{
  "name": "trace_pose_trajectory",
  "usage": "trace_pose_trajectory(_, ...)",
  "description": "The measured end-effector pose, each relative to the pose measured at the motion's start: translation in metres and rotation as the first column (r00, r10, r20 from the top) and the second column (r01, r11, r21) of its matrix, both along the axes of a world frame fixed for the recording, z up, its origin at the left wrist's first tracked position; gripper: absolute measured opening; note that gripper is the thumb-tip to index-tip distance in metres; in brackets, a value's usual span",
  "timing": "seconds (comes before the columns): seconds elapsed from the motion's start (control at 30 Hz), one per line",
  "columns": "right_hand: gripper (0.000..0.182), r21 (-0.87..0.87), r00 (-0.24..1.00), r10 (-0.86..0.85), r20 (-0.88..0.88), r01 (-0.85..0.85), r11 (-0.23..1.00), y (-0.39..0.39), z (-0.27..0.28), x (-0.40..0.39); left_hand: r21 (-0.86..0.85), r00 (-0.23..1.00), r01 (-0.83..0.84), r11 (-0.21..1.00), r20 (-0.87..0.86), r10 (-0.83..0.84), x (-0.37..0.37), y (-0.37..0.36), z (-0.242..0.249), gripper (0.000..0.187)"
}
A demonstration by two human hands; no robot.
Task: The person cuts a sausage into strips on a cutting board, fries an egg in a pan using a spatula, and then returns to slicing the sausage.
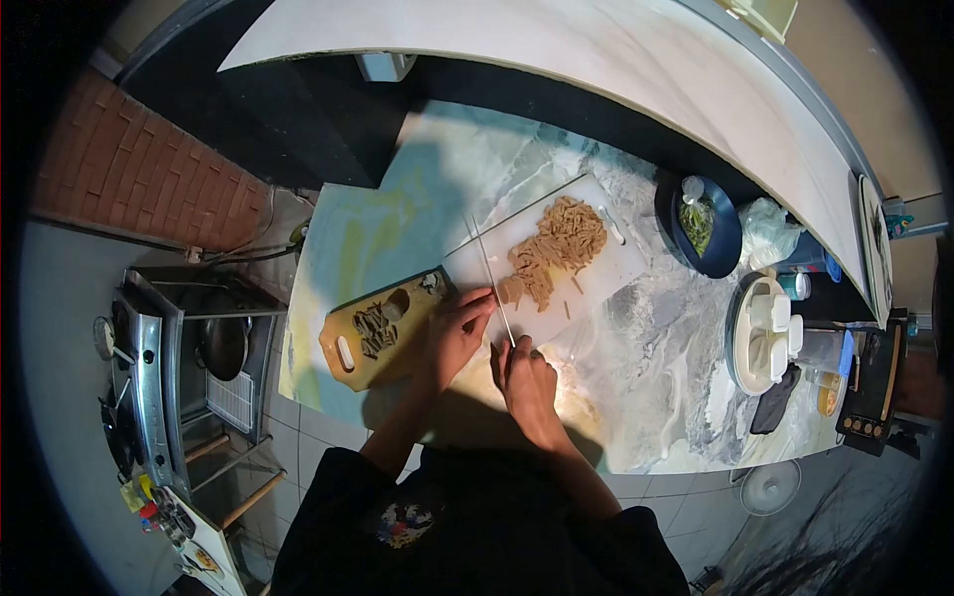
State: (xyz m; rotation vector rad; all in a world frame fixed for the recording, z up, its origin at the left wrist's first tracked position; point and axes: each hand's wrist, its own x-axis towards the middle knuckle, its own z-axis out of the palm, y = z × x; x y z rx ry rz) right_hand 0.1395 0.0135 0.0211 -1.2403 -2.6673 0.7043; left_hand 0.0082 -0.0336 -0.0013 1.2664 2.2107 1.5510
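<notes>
My right hand (528, 375) is closed around the handle of a long thin knife (486, 256). The blade points away from me across the white cutting board (611, 273). Bent fingers of my left hand (467, 323) meet beside the blade at the board's near left edge; what they pinch, if anything, is hidden. Just right of the blade lies a small brown piece (510, 289). A heap of light-brown strips (566, 238) covers the board's middle. Left of my left hand, a yellowish wooden board (348, 375) carries dark strips (374, 330) and a rounded piece (397, 301).
A dark blue bowl (722, 253) with green shreds stands at the back right. A plate (743, 368) with white containers and a dark cloth (775, 402) lie on the right. An overhead shelf (596, 74) crosses the back. A stove (149, 387) with a pan (224, 348) is left.
</notes>
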Motion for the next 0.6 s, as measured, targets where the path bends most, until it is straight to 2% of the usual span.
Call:
trace_pose_trajectory(0.1,0.028,0.03,0.997,0.006,-0.077,-0.004,1.0,0.0007,-0.0003,0.0003,0.011,1.0,0.007,1.0,-0.012,-0.007,-0.0012,0.0006,-0.0023,0.01)
trace_pose_trajectory(0.23,0.028,0.041,0.997,0.022,-0.078,-0.018,0.999,0.0007,-0.0028,0.0015,-0.004,1.0,0.011,1.0,0.027,-0.011,-0.0001,0.0002,0.0026,0.011)
trace_pose_trajectory(0.33,0.027,0.044,0.999,0.005,-0.045,-0.003,0.999,-0.001,-0.0028,0.0001,0.004,1.0,0.006,1.0,-0.031,-0.006,-0.0004,-0.0009,0.002,0.01)
trace_pose_trajectory(0.43,0.027,0.031,1.0,0.006,-0.01,-0.006,1.0,-0.001,-0.0008,-0.0007,-0.009,1.0,0.005,1.0,0.013,-0.005,0.001,-0.0008,0.0044,0.01)
trace_pose_trajectory(0.5,0.027,-0.013,0.998,0.007,0.061,-0.006,1.0,-0.0016,0.0022,-0.0016,0.0,1.0,0.01,1.0,-0.023,-0.01,-0.0006,-0.0007,0.0034,0.01)
trace_pose_trajectory(0.6,0.03,-0.004,1.0,-0.01,0.026,0.01,1.0,-0.0021,0.0009,-0.0022,0.015,0.998,0.014,1.0,-0.063,-0.013,-0.0011,-0.0003,0.0046,0.01)
